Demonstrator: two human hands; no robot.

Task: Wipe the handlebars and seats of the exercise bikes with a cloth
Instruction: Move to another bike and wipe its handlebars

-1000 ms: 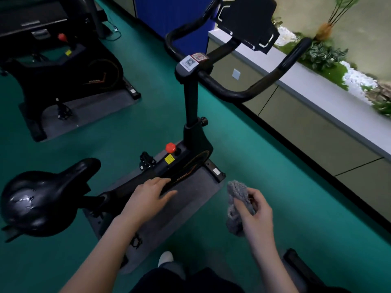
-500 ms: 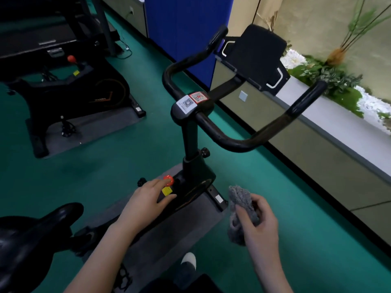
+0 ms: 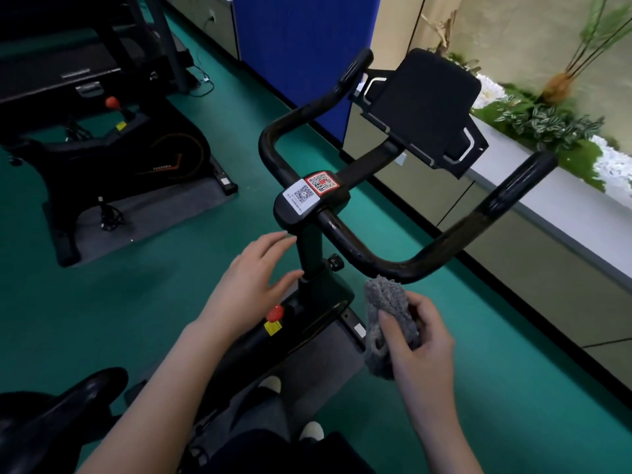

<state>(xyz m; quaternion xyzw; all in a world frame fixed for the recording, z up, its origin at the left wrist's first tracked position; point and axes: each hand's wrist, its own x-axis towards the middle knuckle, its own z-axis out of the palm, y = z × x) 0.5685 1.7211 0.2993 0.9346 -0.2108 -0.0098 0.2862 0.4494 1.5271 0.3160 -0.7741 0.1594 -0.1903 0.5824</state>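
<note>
A black exercise bike stands right in front of me, its curved handlebars (image 3: 441,248) spreading left and right from a stem with two QR stickers (image 3: 311,191). Its black seat (image 3: 58,415) shows at the lower left. My right hand (image 3: 420,340) grips a bunched grey cloth (image 3: 384,302) just below the right handlebar bend, with a small gap between them. My left hand (image 3: 256,278) hovers with relaxed fingers beside the stem post, holding nothing.
A second black bike (image 3: 113,165) stands on a grey mat at the left, with a treadmill (image 3: 58,70) behind it. A tablet holder (image 3: 427,107) sits above the handlebars. A low cabinet ledge with plants (image 3: 547,121) runs along the right; a blue partition (image 3: 301,53) stands behind.
Both hands have risen toward the handlebars: the left from over the bike frame up to the stem, the right with the cloth up under the right bar. My view has tilted up and closer.
</note>
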